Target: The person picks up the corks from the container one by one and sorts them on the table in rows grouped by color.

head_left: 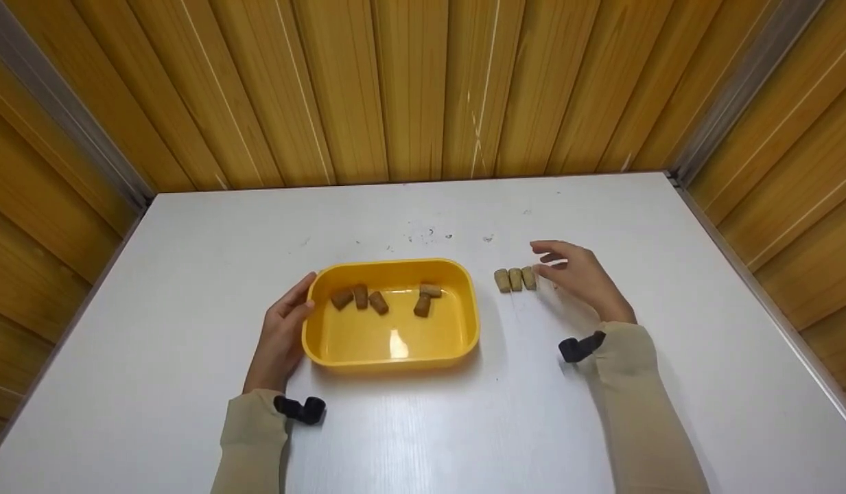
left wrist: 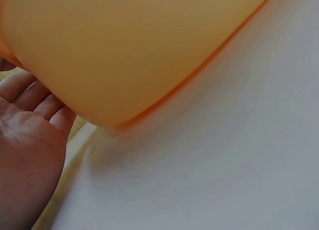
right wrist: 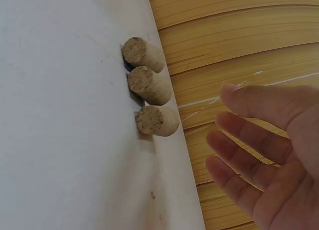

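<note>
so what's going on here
A person's left hand grips the left side of a yellow container on a white table. Five brown corks lie inside, three toward the left and two toward the right. The right hand holds nothing and is beside three paler corks, which stand in a row on the table, outside the container.

Yellow tray [left wrist: 124, 51] partly outside the left wrist view
</note>
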`<state>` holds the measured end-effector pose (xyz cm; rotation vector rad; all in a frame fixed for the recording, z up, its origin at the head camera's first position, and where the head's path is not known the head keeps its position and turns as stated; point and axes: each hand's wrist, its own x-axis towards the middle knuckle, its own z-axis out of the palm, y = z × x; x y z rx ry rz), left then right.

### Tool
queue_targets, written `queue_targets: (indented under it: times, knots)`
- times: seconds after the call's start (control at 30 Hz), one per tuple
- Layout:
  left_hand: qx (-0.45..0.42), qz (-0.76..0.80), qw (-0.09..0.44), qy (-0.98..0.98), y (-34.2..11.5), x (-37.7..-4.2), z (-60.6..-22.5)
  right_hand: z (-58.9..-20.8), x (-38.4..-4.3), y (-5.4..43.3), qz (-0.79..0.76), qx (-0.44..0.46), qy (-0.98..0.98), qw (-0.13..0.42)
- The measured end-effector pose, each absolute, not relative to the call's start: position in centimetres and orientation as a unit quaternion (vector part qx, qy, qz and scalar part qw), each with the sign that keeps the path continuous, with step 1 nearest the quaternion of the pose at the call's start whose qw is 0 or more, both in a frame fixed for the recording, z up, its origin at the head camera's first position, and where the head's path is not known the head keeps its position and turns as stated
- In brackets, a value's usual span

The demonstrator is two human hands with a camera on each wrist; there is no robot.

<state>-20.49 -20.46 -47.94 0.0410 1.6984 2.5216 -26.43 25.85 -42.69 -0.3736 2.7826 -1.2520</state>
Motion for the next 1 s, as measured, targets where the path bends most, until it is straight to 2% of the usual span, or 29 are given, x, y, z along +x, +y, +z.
queue_targets:
  times: [0.27,0.7,1.0]
  knots:
    - [0.022,0.827,0.047,0.559,-20.4,-20.5,-48.0,-40.4,-26.9,24.1,-0.405,-0.153,0.901,0.028]
    - [0.026,0.831,0.047,0.554,-20.4,-20.6,-48.1,-36.7,-27.4,19.6,-0.358,-0.201,0.907,0.095]
    - [0.026,0.836,0.051,0.546,-20.5,-20.8,-48.1,-35.5,-27.9,15.9,-0.317,-0.247,0.906,0.136]
